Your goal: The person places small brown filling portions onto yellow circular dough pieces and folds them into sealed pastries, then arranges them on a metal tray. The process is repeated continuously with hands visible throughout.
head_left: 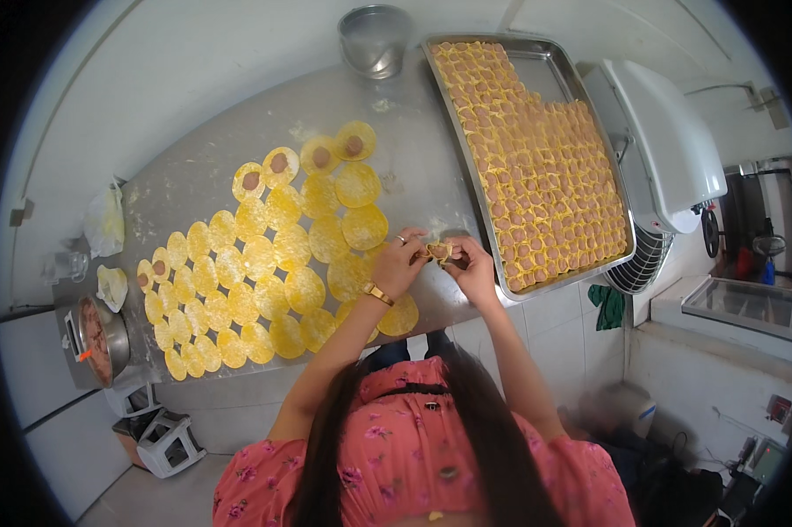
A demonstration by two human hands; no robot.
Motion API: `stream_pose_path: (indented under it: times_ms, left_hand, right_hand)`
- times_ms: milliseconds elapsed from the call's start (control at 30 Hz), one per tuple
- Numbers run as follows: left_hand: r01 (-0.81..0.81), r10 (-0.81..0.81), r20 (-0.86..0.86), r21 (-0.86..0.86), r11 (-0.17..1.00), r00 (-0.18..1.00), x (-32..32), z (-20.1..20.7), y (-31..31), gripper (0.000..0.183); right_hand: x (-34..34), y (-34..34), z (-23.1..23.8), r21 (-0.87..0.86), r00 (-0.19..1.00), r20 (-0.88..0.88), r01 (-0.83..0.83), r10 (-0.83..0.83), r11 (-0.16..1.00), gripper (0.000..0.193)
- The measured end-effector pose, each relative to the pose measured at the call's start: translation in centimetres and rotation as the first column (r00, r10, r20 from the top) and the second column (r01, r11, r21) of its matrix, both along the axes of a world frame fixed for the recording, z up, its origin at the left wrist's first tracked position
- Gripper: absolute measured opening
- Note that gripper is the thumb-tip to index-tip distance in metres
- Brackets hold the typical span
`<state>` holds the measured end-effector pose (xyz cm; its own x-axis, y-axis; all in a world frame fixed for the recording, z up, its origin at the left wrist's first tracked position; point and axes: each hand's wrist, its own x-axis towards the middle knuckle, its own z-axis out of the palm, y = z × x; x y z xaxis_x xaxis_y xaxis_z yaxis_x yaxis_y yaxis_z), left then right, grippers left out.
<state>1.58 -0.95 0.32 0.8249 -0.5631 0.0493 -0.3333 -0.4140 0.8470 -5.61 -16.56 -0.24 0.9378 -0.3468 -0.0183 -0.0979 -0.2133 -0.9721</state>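
Note:
Between my two hands is a small open-topped dumpling [438, 251], its yellow wrapper gathered around a pinkish-brown meat filling. My left hand [399, 263], with a ring and a wristwatch, pinches its left side. The fingers of my right hand [473, 272] grip it from the right. Left of my hands, round yellow wrappers [258, 257] dusted with flour lie in rows on the steel table [317, 98]. A few along the far edge carry a dab of meat filling [321, 157]. To the right, a large metal tray [536, 68] holds tightly packed rows of similar dumplings.
A metal bucket [375, 42] stands at the far side of the table. At the left end are a bowl of meat filling [97, 341], plastic bags [104, 224] and a clear cup [74, 266]. A white appliance [664, 140] sits right of the tray. Stools [169, 443] stand below left.

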Motion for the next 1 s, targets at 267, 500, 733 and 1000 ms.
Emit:
stream_pose_path:
  times_ms: [267, 500, 733, 1000]
  left_hand:
    - [0.022, -0.024, -0.086, -0.022, 1.000, 0.996, 0.2, -0.3, -0.3, 0.030]
    - [-0.028, -0.030, -0.188, -0.302, 0.953, 0.982, 0.7, -1.5, 1.0, 0.037]
    - [0.037, -0.050, -0.116, -0.108, 0.993, 0.992, 1.3, -0.3, 0.7, 0.020]
    - [0.016, -0.009, 0.079, -0.087, 0.996, 0.997, 1.1, 0.1, -0.1, 0.010]
  right_hand:
    - [1.2, -0.4, 1.3, -0.266, 0.998, -0.006, -0.068, 0.069, 0.962, 0.035]
    - [0.7, 0.4, 0.9, -0.276, 0.992, -0.078, 0.078, -0.103, 0.958, 0.029]
    - [0.6, 1.5, 0.2, -0.186, 0.982, -0.021, 0.182, -0.189, 0.966, 0.019]
    - [1.1, 0.0, 1.2, -0.374, 0.997, -0.041, 0.040, -0.060, 0.926, 0.016]
